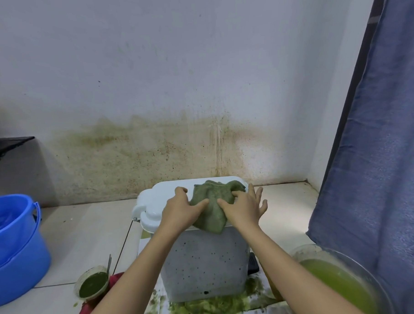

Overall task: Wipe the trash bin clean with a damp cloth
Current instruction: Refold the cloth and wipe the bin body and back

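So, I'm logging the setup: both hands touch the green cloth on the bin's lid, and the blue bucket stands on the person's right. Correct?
Not quite. The head view shows the blue bucket on the person's left. The left hand and right hand touch the green cloth on the bin's lid.

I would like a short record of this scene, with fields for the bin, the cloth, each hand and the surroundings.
bin: white plastic trash bin, front speckled
cloth: green cloth, bunched on the closed lid
left hand: rests on the cloth's left edge
right hand: fingers spread, thumb on the cloth
nearby: blue plastic buckets at left
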The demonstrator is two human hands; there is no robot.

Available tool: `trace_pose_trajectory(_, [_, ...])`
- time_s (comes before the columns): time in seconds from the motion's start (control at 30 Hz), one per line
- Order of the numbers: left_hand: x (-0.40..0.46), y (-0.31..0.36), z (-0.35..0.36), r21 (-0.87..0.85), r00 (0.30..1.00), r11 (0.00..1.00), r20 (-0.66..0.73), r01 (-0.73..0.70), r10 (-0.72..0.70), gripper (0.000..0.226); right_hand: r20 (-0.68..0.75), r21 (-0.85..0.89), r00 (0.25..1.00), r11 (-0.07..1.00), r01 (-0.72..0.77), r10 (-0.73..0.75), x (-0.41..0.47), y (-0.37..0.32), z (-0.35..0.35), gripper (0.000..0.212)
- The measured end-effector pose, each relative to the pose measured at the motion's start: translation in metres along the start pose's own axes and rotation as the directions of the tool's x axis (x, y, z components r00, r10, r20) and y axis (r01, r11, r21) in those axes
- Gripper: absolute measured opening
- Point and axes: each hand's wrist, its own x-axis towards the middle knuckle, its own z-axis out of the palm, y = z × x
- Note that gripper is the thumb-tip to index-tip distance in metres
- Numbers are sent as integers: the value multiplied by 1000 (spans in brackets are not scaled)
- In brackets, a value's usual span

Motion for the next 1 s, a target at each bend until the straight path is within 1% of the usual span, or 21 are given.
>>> trace_pose_trajectory(0.07, [6,2,0,34,999,999,-17,41,-41,66,-14,103,999,994,-39,40,2,-2,-3,43])
trace_pose_trajectory(0.1, [10,2,0,41,999,999,-26,34,-33,64,-27,142,998,989,-49,54,4,-2,-5,43])
trace_pose_trajectory(0.13, [14,3,-1,49,999,999,-36,-3,4,61,-43,159,998,987,-39,46,6,-1,-8,46])
trace_pose_trajectory(0.2, [20,6,-6,70,988,987,-27,-147,149,51,-35,151,998,987,49,-44,11,-3,-17,57])
trace_pose_trajectory(0.23, [22,9,-9,84,969,965,15,-248,248,47,4,146,993,983,116,-118,14,-6,-24,66])
trace_pose_trajectory(0.3, [24,18,-20,102,892,891,153,-443,426,40,105,100,953,956,276,-286,20,-18,-37,86])
trace_pose_trajectory(0.33, [23,23,-27,96,847,852,212,-514,487,36,160,50,919,933,358,-361,23,-25,-44,90])
trace_pose_trajectory(0.37, [22,29,-33,84,811,820,238,-566,535,33,219,0,883,905,425,-415,27,-32,-50,89])
trace_pose_trajectory(0.4, [21,34,-40,73,789,799,230,-597,569,33,279,-40,852,882,470,-442,30,-38,-57,80])
trace_pose_trajectory(0.43, [21,39,-48,68,780,786,199,-615,593,35,331,-62,830,867,495,-450,33,-43,-64,64])
trace_pose_trajectory(0.5, [21,44,-62,79,776,773,120,-629,619,41,388,-46,807,865,499,-445,36,-49,-77,27])
trace_pose_trajectory(0.53, [21,45,-69,81,778,775,90,-627,621,40,390,1,803,873,488,-450,35,-51,-84,19])
trace_pose_trajectory(0.6, [21,45,-81,69,799,797,68,-601,597,39,362,185,792,870,457,-492,30,-54,-99,17])
trace_pose_trajectory(0.67, [18,43,-87,40,817,817,79,-576,572,35,349,385,770,831,402,-535,22,-57,-108,18])
trace_pose_trajectory(0.7, [16,43,-88,21,814,816,76,-578,575,31,347,426,765,818,387,-543,18,-59,-110,19])
trace_pose_trajectory(0.77, [11,46,-85,-12,799,800,53,-600,600,24,340,455,778,817,355,-528,13,-61,-109,20])
trace_pose_trajectory(0.87, [8,51,-83,11,772,772,15,-636,635,20,352,527,795,806,269,-495,8,-63,-111,19])
trace_pose_trajectory(0.9, [7,50,-83,-8,781,781,3,-624,624,21,351,552,795,795,250,-494,7,-64,-114,20])
trace_pose_trajectory(0.93, [5,48,-84,-72,808,806,2,-587,589,26,339,576,801,782,238,-494,6,-65,-117,24])
trace_pose_trajectory(1.0, [-1,45,-87,-265,878,855,54,-447,476,51,279,608,827,756,242,-489,3,-67,-126,31])
